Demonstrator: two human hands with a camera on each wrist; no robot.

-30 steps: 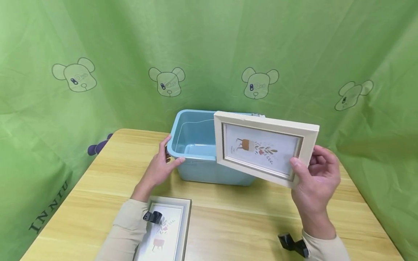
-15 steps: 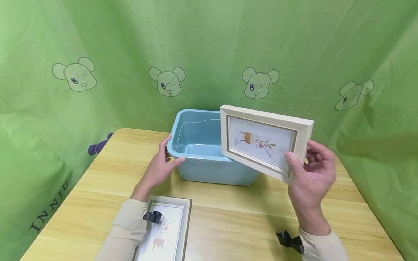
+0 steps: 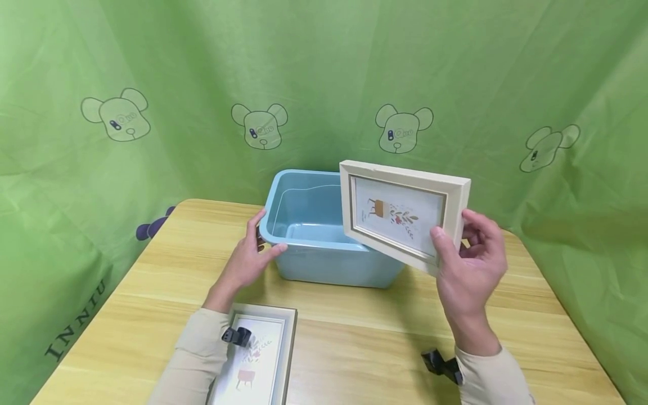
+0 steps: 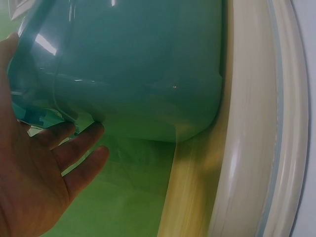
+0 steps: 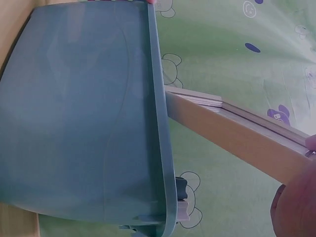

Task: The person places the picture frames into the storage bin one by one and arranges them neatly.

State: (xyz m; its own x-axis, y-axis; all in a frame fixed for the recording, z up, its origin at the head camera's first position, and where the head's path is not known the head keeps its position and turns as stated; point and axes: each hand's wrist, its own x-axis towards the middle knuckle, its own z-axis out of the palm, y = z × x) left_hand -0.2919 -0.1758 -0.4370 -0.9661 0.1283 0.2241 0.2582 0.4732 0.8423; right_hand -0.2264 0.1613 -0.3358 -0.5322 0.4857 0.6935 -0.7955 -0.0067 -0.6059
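My right hand (image 3: 471,275) holds a cream picture frame (image 3: 397,214) by its right edge, thumb on the front and fingers behind. The frame is tilted, its left end over the right half of a light blue plastic bin (image 3: 334,267). It shows a plant print turned sideways. My left hand (image 3: 248,256) grips the bin's near left corner, with the thumb along the front rim. In the left wrist view, the other fingers (image 4: 81,145) spread below the rim beside the bin wall. The right wrist view shows the frame's side edge (image 5: 232,136) beyond the bin's rim.
A second picture frame (image 3: 291,337) lies face up on the wooden table (image 3: 364,343), partly under the left sleeve (image 3: 187,360). A green curtain (image 3: 324,67) printed with bear heads hangs behind and around the table.
My right hand has moved left and slightly up with the picture frame, bringing its right end closer to the bin. My left hand stays at the bin's corner.
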